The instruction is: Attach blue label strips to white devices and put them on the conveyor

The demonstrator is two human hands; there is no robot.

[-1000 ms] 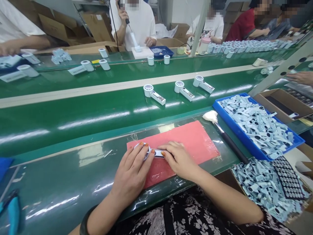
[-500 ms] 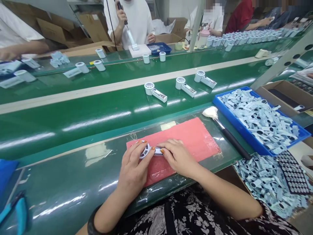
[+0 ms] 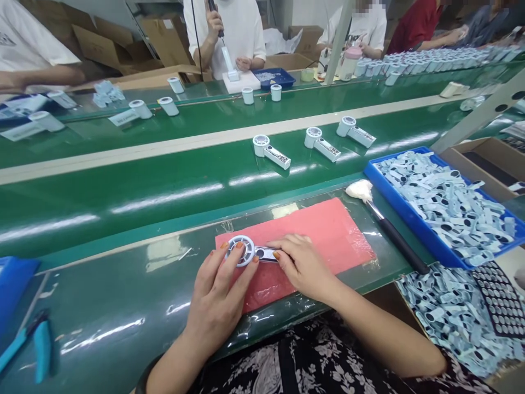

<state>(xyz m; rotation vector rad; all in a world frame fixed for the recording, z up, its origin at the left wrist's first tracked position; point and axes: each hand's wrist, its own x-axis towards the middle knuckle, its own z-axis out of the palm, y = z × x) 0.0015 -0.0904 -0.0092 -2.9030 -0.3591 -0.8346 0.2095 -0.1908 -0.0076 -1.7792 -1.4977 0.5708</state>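
Resting at the far left edge of the green bench, blue-handled pliers [image 3: 35, 350] lie well apart from the work. The left hand [image 3: 217, 298] lies palm down on the red mat [image 3: 328, 230], its fingers spread around the round head of a small handheld fan [image 3: 250, 251]; the fan head shows just beyond the fingertips, touching them. The fan lies flat on the mat's left end, its handle pointing right. The right hand [image 3: 301, 265] covers the handle end, fingers pressed together on it. Beyond the mat, three finished fans [image 3: 314, 143] lie on the conveyor belt [image 3: 123, 186]. To the right, a brush [image 3: 385, 224] lies beside the mat, then a blue tray [image 3: 396, 205] of pale blue parts.
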